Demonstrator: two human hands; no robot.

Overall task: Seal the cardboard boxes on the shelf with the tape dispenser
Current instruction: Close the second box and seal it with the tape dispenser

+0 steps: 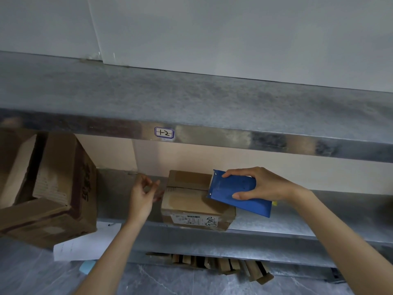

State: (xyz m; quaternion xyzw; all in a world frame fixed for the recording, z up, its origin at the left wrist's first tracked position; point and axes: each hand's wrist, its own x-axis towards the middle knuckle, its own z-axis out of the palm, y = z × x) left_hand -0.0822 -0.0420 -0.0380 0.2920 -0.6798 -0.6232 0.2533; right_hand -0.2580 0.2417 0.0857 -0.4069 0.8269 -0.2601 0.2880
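While tape dispenser [238, 193] is gripped by R hand [263, 184], nose on small box [191, 202] on shelf [276, 226], taping is judged just begun; L hand [142, 194] is held slack, fingers apart, beside box. Next: dispenser to be drawn across top, box steadied.

wall [234, 28]: pale grey | back panel [106, 154]: peach | floor [170, 282]: grey marbled tile | shelf [191, 96]: dull metal
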